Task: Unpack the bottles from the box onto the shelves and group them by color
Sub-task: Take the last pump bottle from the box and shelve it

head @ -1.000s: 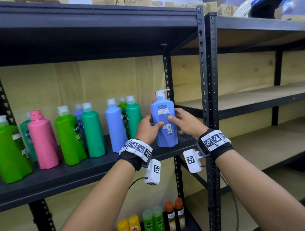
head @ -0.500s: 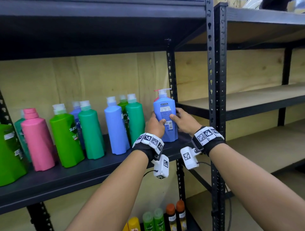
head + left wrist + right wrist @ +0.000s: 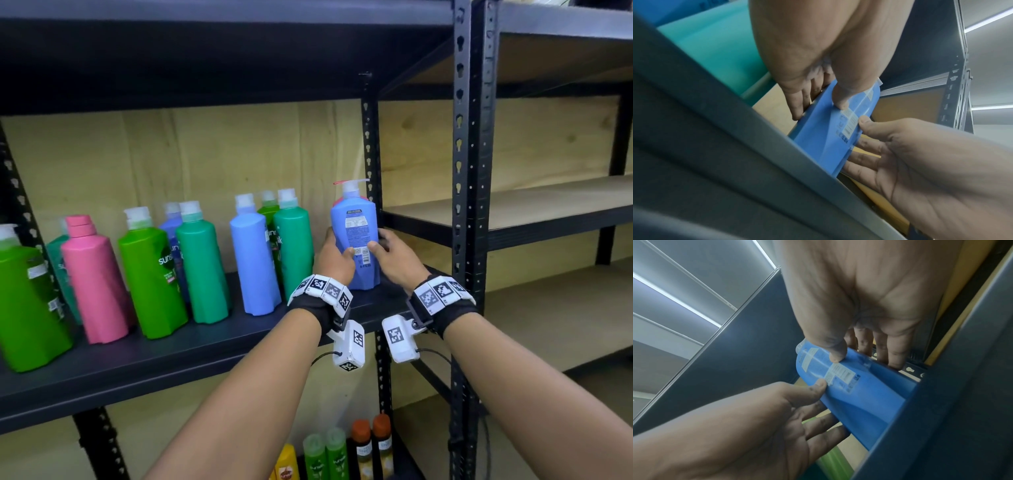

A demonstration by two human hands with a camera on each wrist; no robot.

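A blue pump bottle [image 3: 356,236] stands upright at the right end of the dark shelf [image 3: 191,346], its back label facing me. My left hand [image 3: 334,257] holds its left side and my right hand [image 3: 394,255] its right side, thumbs on the label. In the left wrist view the blue pump bottle [image 3: 826,138] sits between left fingers [image 3: 797,104] and the right hand [image 3: 910,154]. The right wrist view shows the blue pump bottle [image 3: 859,394] held the same way. A red or pink bottle behind it is mostly hidden.
Left of it stand a light blue bottle [image 3: 253,260], teal bottles [image 3: 294,240], green bottles [image 3: 150,277] and a pink bottle [image 3: 94,281]. A black upright post [image 3: 371,154] is just right of the held bottle. Small bottles [image 3: 363,445] stand on the lower shelf. Bare wooden shelves [image 3: 513,205] lie to the right.
Both hands have kept hold of the blue pump bottle while it turned a little, the label now facing me squarely, near the back right of the shelf. My head moved closer.
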